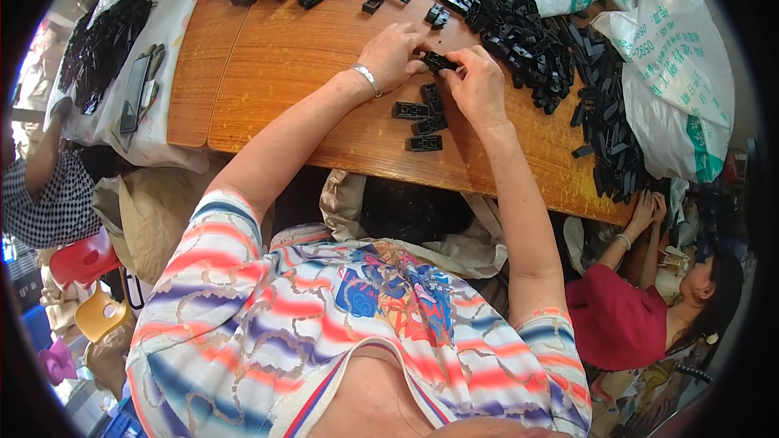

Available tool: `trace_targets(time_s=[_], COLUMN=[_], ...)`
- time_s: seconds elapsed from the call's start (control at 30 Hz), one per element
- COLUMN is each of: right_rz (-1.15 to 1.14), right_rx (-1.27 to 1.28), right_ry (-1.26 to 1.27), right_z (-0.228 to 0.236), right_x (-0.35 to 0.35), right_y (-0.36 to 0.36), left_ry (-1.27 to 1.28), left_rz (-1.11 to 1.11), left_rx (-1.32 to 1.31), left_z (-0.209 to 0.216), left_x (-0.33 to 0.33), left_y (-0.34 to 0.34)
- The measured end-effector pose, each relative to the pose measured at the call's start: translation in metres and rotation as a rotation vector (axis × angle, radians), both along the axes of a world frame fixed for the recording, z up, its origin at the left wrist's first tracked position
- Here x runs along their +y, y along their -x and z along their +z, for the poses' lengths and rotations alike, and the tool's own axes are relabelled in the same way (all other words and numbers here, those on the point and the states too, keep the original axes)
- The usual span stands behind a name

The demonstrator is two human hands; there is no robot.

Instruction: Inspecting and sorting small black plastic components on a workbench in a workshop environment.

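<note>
"Where is the black piece lying?"
"Between both hands: it's sitting at three o'clock from the left hand, ten o'clock from the right hand."
"Its long axis?"
"Running roughly ten to four. Both hands are gripping it by the fingertips, neither clearly nearer; four similar pieces are resting towards six o'clock."

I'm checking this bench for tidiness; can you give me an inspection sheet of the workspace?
Surface: wooden table, scratched.
Work parts: black part between the hands; four black pieces nearby.
Clutter: black heaps along far and right sides; white bags at right.
Hands: left hand and right hand both hold the black part.
Cables: none clearly seen.
Surroundings: person in red at right; person in checks, red seat, yellow seat at left.
</note>
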State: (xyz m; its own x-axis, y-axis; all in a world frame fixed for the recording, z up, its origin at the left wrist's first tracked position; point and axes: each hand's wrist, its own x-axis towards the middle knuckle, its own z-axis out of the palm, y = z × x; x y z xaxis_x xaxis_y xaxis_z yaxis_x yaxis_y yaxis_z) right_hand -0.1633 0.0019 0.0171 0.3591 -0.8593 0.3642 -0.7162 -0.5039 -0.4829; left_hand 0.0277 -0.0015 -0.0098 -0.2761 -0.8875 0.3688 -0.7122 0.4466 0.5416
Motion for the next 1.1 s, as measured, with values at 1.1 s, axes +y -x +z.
trace_targets(time_s=[1.1], right_rz=[0.177], right_rx=[0.247], right_ry=[0.082], right_z=[0.001], right_x=[0.016], right_y=[0.012], left_ry=[-0.270], left_rz=[-0.050], left_rx=[-0.036], left_z=[0.019], left_x=[-0.001], left_y=[-0.006])
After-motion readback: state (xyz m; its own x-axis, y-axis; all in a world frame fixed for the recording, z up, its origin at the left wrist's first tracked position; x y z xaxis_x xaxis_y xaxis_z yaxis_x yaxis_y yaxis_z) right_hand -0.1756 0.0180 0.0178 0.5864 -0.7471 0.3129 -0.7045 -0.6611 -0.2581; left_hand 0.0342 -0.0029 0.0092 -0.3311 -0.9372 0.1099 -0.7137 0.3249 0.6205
